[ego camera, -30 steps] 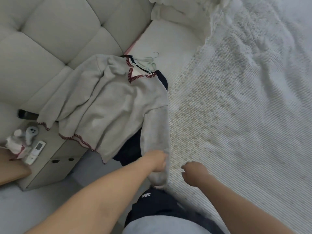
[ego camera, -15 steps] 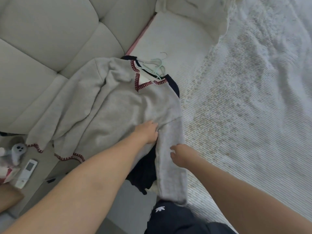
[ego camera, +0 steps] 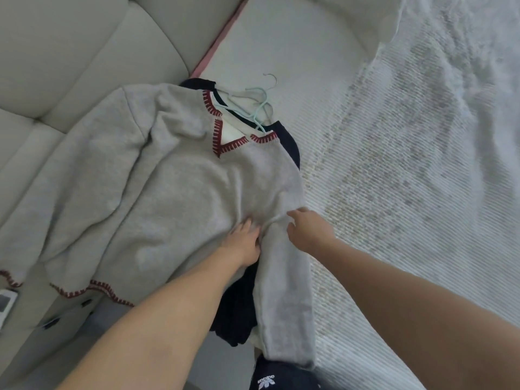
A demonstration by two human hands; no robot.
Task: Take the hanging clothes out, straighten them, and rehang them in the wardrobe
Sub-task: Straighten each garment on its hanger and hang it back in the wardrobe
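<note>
Left hand (ego camera: 242, 243): fingers lie nearly straight and close together, flat on the lower front of the grey sweater (ego camera: 174, 198), next to where the sleeve joins the body.
Right hand (ego camera: 308, 229): fingers curl downward onto the sweater's sleeve (ego camera: 284, 299) at its top, by the armpit; whether they pinch the cloth or only touch it cannot be told.
Grey sweater: lies face up on the edge of the bed, its V-neck and hem trimmed in red stitching; one sleeve hangs straight down over the bed's edge, the other spreads toward the headboard.
Dark garment (ego camera: 236, 313): navy, under the sweater, showing at the collar, at the shoulder and below the left wrist.
Hangers (ego camera: 254, 104): pale, with metal hooks, sticking out of the neckline onto the mattress; their number is unclear.
Mattress (ego camera: 287, 52): white, bare above the hangers.
Blanket (ego camera: 408, 170): white, ribbed, covering the bed just beside the sweater.
Headboard (ego camera: 84, 46): cream, padded, touching the sweater's far sleeve.
Remote control (ego camera: 5, 304): white, at the frame's left edge.
</note>
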